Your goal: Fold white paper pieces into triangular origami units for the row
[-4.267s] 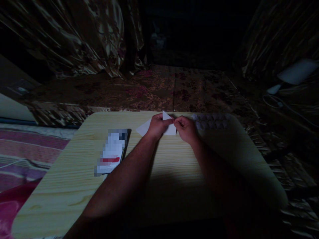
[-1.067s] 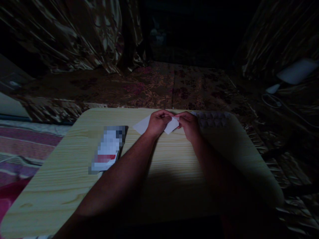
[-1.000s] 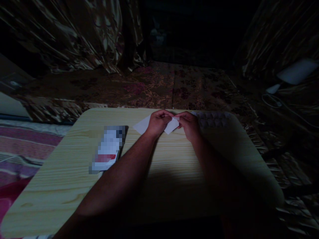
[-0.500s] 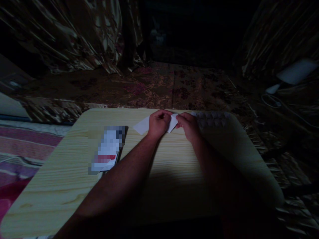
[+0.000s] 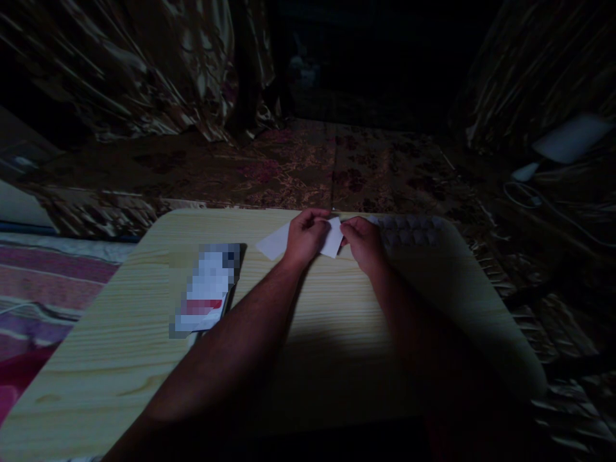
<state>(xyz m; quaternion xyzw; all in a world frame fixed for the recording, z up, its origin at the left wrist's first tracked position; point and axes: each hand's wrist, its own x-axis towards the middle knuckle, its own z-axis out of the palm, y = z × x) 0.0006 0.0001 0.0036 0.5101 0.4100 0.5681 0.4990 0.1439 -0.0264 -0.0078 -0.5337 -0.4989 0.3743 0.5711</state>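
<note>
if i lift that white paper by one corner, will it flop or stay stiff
The white paper would likely flop somewhat, as it looks like a thin sheet. It is probably light, since the right hand pinches only its edge. Its flat shape makes rolling unlikely.

And here's the paper (image 5: 332, 239), white, matt and smooth, on a wooden table (image 5: 115, 340), its pale grain streaking across a flat top that looks mostly matt, while the pack (image 5: 206, 282) is blurred into blocks, finish impossible to call. Up behind, the curtain (image 5: 192, 64) catches the light in satiny, glossy ridges of cloth, and the patterned cover (image 5: 289, 167), fabric too, looks duller and woven. Off to the side there's soft, matt cloth bedding (image 5: 52, 276), and across from it a lamp (image 5: 572, 138), smooth and pale, looking like plastic.
</note>
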